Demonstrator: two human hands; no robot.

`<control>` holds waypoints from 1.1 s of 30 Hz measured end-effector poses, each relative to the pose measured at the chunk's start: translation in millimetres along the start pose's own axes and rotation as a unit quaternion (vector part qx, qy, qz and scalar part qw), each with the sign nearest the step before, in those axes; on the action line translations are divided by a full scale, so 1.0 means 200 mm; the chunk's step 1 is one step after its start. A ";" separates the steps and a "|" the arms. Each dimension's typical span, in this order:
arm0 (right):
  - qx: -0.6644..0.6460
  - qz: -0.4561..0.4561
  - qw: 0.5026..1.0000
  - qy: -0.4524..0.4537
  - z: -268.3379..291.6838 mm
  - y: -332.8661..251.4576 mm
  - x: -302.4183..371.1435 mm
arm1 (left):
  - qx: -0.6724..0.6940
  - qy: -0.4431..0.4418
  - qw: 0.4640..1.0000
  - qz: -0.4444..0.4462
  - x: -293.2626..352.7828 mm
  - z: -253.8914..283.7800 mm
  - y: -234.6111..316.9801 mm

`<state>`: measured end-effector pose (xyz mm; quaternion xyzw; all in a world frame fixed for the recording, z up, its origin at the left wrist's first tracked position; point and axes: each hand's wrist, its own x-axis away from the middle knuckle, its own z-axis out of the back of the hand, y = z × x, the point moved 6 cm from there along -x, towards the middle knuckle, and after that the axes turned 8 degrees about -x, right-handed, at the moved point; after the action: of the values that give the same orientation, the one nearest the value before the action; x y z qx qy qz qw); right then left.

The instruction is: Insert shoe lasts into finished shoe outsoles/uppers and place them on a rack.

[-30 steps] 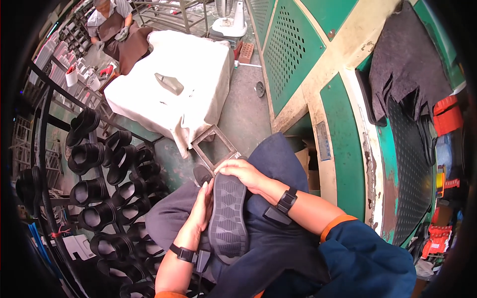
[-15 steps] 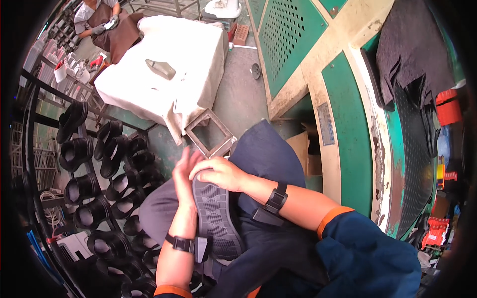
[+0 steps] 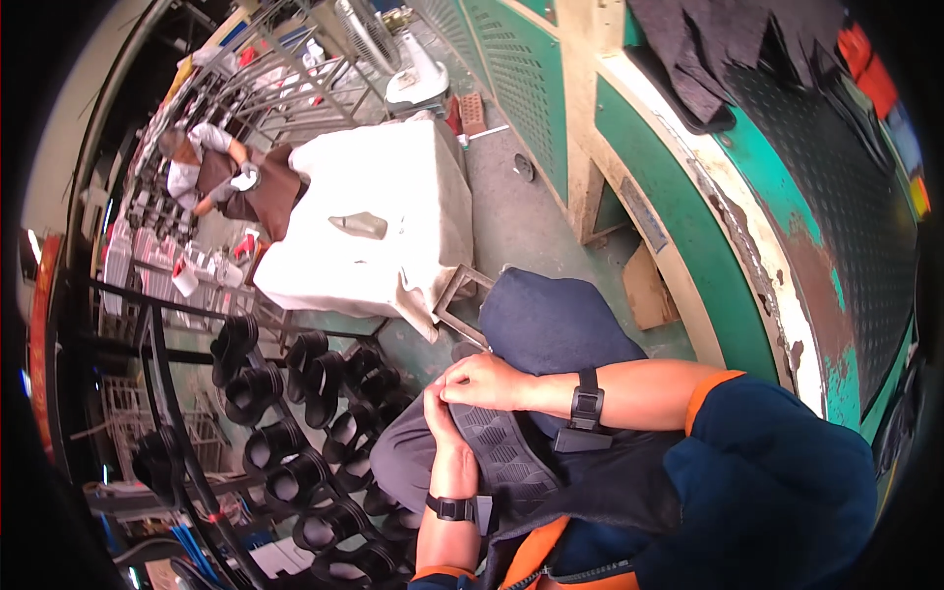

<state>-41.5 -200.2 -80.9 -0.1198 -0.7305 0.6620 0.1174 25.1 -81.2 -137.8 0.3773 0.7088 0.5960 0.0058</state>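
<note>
A dark shoe (image 3: 503,454) lies on my lap with its patterned grey sole turned up. My left hand (image 3: 442,421) runs along the left edge of the shoe near its far end, its fingers curled against it and partly hidden. Across that same end my right hand (image 3: 489,382) bends over, fingers closed at the edge and meeting the left fingertips. Whether a small thing is pinched between them, I cannot tell. The shoe's upper is hidden underneath.
On my left stands a black rack with several dark shoes (image 3: 297,476). Ahead, a white cloth-covered table (image 3: 324,270) carries a grey-green shoe-shaped piece (image 3: 359,225). A person (image 3: 211,172) works beyond it. A green and cream machine (image 3: 649,157) borders the right; a metal frame (image 3: 458,298) stands by my knee.
My view has swung left and up, showing more of the far room. My left fingers, spread and blurred before, now close in at the shoe's far end, beside the right fingers.
</note>
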 end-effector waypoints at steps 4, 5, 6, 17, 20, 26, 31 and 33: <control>-0.017 0.026 1.000 0.000 0.01 -0.06 0.02 | -0.025 -0.012 1.000 -0.013 -0.01 0.05 -0.02; -0.014 0.012 1.000 0.000 0.01 -0.06 0.02 | 0.006 -0.040 0.999 -0.010 0.00 0.03 -0.01; -0.016 0.026 1.000 0.000 0.01 -0.07 0.03 | -0.005 -0.012 1.000 -0.013 0.01 0.03 0.00; -0.047 0.068 0.996 -0.034 0.00 -0.22 0.08 | -0.110 -0.044 0.993 -0.013 0.17 -0.20 0.17; -0.046 0.055 0.996 -0.057 0.01 -0.23 0.08 | -0.104 -0.114 0.986 -0.069 0.17 -0.26 0.20; -0.048 0.055 0.995 -0.065 0.00 -0.28 0.09 | -0.060 -0.113 0.991 -0.035 0.20 -0.26 0.20; -0.026 0.099 0.990 -0.094 -0.01 -0.33 0.13 | -0.070 -0.184 0.972 -0.130 0.22 -0.27 0.24; -0.054 0.085 0.992 -0.070 0.00 -0.30 0.10 | -0.059 -0.126 0.987 -0.075 0.18 -0.23 0.20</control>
<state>-61.6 -199.4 -20.9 -0.1412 -0.7589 0.6357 0.0029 -0.5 -99.7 -75.6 0.3946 0.6920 0.5823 0.1621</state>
